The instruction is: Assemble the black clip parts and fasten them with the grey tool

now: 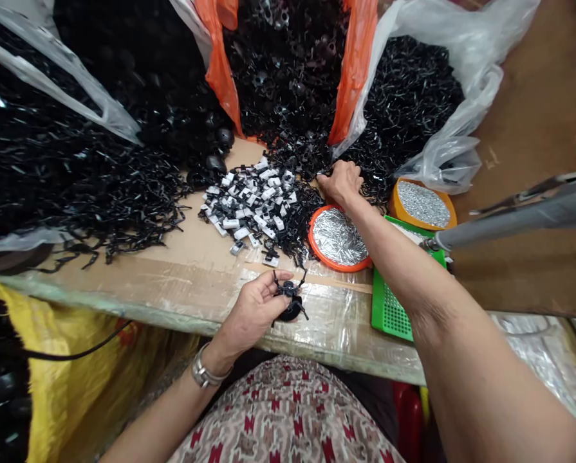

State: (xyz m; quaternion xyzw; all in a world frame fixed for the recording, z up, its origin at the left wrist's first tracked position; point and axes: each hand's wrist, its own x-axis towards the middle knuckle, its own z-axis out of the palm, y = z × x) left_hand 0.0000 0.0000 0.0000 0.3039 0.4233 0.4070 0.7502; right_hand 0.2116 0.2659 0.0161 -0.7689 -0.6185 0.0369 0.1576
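My left hand (pixel 256 305) is closed on a black plastic part (pixel 290 299) with a round base and several thin arms sticking out, just above the front of the table. My right hand (pixel 343 181) reaches far forward to the edge of a heap of small black plastic pieces (pixel 297 154). Its fingers are curled down, and their tips are partly hidden, so what they hold cannot be made out. Between the hands lies a pile of small white-and-black pieces (pixel 253 202). An orange-red bowl of silvery metal pins (pixel 338 236) stands under my right forearm.
Behind, open bags spill black parts, with an orange bag (pixel 222 71) in the middle and a clear bag (pixel 461 154) at right. A yellow bowl (pixel 420 204), a green basket (pixel 392 308) and a grey metal rod (pixel 510 218) stand right. A yellow sack (pixel 65 379) is lower left.
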